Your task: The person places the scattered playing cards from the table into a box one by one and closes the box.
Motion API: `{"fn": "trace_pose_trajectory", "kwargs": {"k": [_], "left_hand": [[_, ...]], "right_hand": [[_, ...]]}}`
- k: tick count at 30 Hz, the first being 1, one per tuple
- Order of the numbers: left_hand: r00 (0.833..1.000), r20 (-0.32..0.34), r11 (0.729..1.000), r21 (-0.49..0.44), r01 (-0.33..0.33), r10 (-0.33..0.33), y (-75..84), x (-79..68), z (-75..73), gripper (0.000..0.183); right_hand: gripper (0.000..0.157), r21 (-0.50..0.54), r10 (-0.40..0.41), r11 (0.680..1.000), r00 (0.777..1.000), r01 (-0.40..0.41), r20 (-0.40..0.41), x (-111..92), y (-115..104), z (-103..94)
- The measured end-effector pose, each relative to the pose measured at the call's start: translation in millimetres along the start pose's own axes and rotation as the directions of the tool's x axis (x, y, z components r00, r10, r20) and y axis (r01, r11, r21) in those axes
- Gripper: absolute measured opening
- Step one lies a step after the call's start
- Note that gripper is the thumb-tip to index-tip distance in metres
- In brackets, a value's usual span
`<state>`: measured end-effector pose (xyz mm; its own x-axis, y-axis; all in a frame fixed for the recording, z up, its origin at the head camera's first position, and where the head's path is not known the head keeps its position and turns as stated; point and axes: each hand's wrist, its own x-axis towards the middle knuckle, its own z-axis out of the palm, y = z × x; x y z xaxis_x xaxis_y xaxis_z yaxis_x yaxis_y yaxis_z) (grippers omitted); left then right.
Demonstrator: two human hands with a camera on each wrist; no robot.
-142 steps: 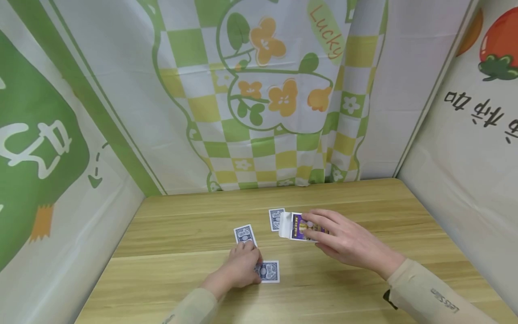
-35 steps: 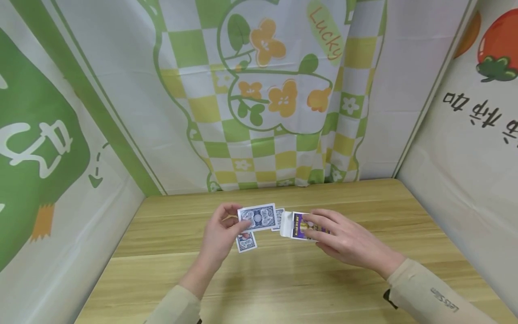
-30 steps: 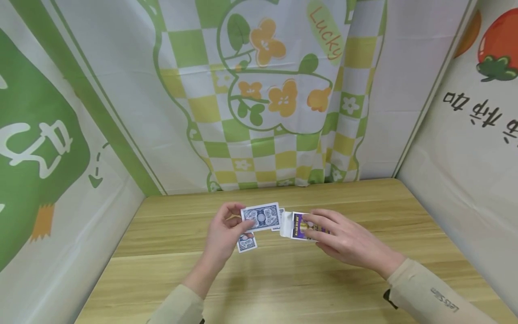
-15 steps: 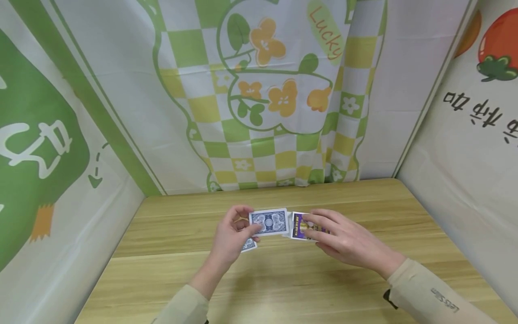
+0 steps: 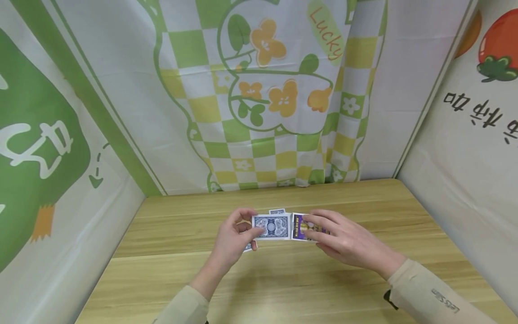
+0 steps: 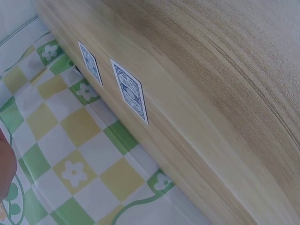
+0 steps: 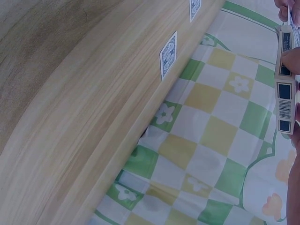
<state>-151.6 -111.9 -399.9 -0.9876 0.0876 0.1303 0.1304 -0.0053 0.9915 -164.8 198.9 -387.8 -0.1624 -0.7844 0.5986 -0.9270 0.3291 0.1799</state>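
My left hand [image 5: 232,238] pinches a blue-backed playing card [image 5: 273,226] by its left end, thumb on top. The card's right end is right at the mouth of a purple card box [image 5: 298,226], over its white flap. From the right, my right hand [image 5: 344,235] grips this box, fingers spread across its printed face. In the right wrist view, the side of the card box [image 7: 284,107] shows a barcode. Two more cards lie face down on the table: the far card [image 5: 277,211], partly covered by the held one, and the near card [image 5: 248,247], mostly hidden by my left hand.
The wooden table [image 5: 315,288] ends at a green-and-yellow checkered cloth [image 5: 267,153] hanging behind it. Printed fabric walls stand on the left and right. The left wrist view shows both table cards lying apart near the table edge.
My left hand has picked up the card from the front of the table, then moved it right and slightly nearer to meet the box mouth. The right hand and box stay put.
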Motion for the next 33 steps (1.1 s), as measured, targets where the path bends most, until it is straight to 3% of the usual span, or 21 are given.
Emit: {"fn": "trace_pose_trajectory", "kwargs": {"k": [8,25,33], "left_hand": [[1.000,0.002,0.999,0.036,0.030,-0.030,1.3,-0.1,-2.1,0.034],[0.986,0.009,0.983,0.073,0.167,-0.168,6.7,1.3,-4.6,0.035],[0.985,0.013,0.981,0.089,0.170,-0.172,10.2,-0.8,-1.3,0.037]], "right_hand": [[0.032,0.009,-0.008,1.000,1.000,0.008,0.002,0.9,-0.4,0.2],[0.035,0.012,-0.022,1.000,1.000,0.022,0.009,2.2,-3.1,-1.7],[0.030,0.027,-0.023,0.999,0.999,0.022,0.035,1.5,-3.1,-3.5]]}}
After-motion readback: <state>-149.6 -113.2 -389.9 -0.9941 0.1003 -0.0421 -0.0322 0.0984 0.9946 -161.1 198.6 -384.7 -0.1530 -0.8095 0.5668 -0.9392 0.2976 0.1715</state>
